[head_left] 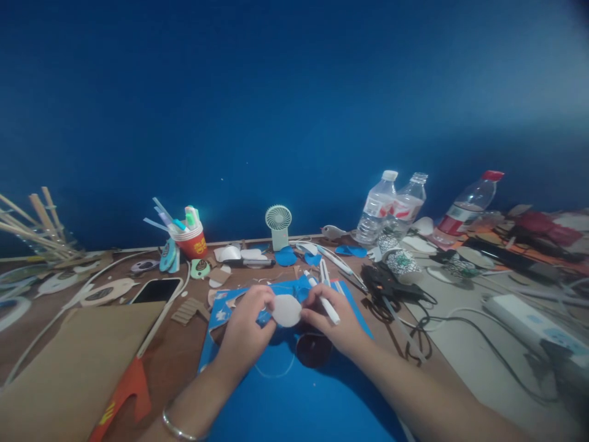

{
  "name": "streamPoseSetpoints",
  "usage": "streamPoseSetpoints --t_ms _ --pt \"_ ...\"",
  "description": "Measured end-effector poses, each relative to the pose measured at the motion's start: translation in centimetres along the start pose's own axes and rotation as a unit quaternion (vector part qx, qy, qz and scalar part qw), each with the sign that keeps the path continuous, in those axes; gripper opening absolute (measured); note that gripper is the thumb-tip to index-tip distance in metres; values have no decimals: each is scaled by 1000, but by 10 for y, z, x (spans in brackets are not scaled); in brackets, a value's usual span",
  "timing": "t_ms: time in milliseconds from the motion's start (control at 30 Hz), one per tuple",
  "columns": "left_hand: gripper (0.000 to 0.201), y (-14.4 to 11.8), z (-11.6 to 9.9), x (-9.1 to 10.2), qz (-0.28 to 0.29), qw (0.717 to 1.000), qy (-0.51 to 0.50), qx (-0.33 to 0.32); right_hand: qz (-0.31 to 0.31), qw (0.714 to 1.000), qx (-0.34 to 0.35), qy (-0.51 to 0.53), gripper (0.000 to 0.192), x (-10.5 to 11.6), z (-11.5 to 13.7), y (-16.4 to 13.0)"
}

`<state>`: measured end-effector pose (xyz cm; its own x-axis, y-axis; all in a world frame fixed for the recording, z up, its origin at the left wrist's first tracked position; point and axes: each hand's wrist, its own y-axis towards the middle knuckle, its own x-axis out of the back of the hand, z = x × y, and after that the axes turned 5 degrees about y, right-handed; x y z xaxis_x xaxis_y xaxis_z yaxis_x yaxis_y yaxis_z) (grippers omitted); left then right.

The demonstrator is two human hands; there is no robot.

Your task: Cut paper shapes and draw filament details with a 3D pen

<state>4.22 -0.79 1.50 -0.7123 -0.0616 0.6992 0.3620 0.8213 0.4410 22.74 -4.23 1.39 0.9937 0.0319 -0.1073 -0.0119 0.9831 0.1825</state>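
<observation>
Between my two hands is a small, roughly round white paper piece (pixel 287 310). My left hand (pixel 248 322) pinches its left edge between thumb and fingers. At its right edge are the thumb and fingertips of my right hand (pixel 334 316), also closed on the paper. A white pen (pixel 324 301) lies slantwise through the right hand, its end sticking out over the back of the hand. Beneath both hands spreads a blue sheet (pixel 257 399). A dark round disc (pixel 313 350) rests on the sheet just below the right hand.
A small fan (pixel 278 221) stands by the blue wall, with a cup of markers (pixel 191 239) to its left. Plastic bottles (pixel 378 205), a glue gun (pixel 391 285) and a power strip (pixel 538 319) are at right. A brown cardboard sheet (pixel 78 368) and phone (pixel 157 290) lie left.
</observation>
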Motion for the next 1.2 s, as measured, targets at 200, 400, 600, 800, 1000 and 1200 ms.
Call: streamPoseSetpoints --t_ms 200,400,600,800,1000,1200 --pt "38 1 -2 -1 60 959 -233 147 -46 997 -37 57 20 2 -3 4" --pt "31 8 0 0 75 949 -228 203 -36 997 -26 58 21 2 -2 3" --pt "38 8 6 -1 61 949 -223 215 -14 998 -27 56 22 0 3 0" --pt "34 9 7 -1 63 940 -249 226 -44 999 -5 -4 16 3 -3 2" --pt "31 10 3 1 77 946 -226 221 -30 999 -3 20 15 2 -4 2" --pt "23 10 4 0 84 969 -163 163 -11 999 29 -12 14 4 -5 2"
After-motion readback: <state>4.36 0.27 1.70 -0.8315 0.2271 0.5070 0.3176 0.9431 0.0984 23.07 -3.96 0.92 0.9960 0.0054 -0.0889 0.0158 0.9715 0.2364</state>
